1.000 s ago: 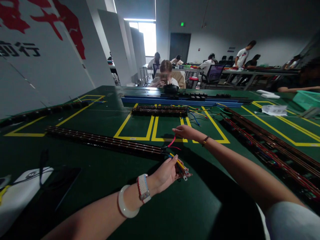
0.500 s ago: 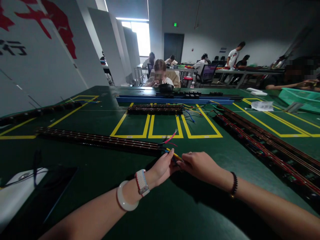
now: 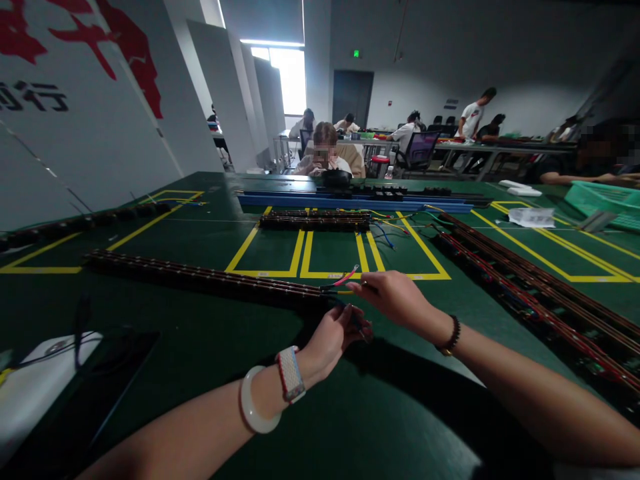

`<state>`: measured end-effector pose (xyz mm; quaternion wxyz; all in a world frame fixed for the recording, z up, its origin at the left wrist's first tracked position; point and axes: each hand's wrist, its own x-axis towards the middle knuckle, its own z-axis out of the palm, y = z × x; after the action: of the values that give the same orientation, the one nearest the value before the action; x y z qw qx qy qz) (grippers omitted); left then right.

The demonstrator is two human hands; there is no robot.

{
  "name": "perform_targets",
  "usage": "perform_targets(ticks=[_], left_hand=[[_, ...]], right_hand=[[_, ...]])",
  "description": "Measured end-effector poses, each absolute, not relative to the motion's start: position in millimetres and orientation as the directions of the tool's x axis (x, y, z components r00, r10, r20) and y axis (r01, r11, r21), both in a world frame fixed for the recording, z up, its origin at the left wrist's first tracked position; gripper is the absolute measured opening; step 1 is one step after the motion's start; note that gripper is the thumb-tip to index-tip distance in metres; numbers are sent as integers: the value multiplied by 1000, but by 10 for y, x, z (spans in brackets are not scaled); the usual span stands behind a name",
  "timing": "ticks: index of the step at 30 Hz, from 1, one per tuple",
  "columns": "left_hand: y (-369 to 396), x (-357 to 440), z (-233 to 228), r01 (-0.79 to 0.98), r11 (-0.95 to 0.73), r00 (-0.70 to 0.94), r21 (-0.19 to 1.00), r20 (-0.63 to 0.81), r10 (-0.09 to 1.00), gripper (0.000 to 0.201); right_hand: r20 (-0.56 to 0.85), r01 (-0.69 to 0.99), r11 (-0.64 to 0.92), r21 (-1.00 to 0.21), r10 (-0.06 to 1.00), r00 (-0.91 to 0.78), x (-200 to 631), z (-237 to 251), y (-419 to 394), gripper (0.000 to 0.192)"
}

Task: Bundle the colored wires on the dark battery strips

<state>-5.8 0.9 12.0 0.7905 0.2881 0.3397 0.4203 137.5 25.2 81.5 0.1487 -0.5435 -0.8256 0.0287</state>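
Taking the long dark terminal strip (image 3: 200, 277) as the landmark, it lies flat on the green table (image 3: 400, 413), running from far left to its right end, where a bundle of thin wires (image 3: 345, 277) fans out. The left hand (image 3: 333, 337) sits just below that end, fingers closed around the strip's tip and some wire ends; exactly what it pinches is hidden. Just right of the end, the right hand (image 3: 395, 297) pinches a yellow wire (image 3: 357, 291), thumb and forefinger together. A pink wire (image 3: 347, 275) rises free above them. The wires look light, limp and springy, best held near their tips; the strip seems rigid, long and awkward, better steadied close to its end.
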Motion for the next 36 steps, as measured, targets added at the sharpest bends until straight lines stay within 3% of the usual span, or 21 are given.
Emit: perform_targets(ticks=[7,12,14,16,20,22,24,27,31,36], left_hand=[[-21,-88,119,-524,456,446,719,-224,867,26],[-31,-90,106,-512,444,441,736,-218,871,30],[-42,-88,127,-492,455,434,742,-244,867,27],[-50,-82,156,-457,479,429,749,-286,857,20],[-56,-62,218,-383,483,406,787,-326,854,15],[-59,-59,253,-314,490,405,813,-353,844,16],[-58,-65,290,-211,511,403,833,-403,822,19],[-38,-95,327,-38,496,368,867,-450,814,24],[32,-181,314,162,443,409,882,-468,784,27],[119,-300,260,279,391,499,877,-480,722,31]], right_hand=[[199,847,530,39,826,-527,834,1157,581,48],[156,826,559,71,812,-563,605,1189,705,41],[189,830,558,9,814,-550,679,1163,698,45],[223,813,566,-139,817,-531,859,1113,664,52],[223,610,444,-656,887,-405,1392,852,565,58],[192,509,298,-808,949,-250,1648,628,517,57],[102,465,164,-870,983,-154,1845,387,481,56],[-8,459,69,-886,987,-163,1998,114,469,54],[-36,436,49,-899,982,-185,1994,1,519,52],[-41,440,53,-896,979,-201,1939,-25,566,50]])
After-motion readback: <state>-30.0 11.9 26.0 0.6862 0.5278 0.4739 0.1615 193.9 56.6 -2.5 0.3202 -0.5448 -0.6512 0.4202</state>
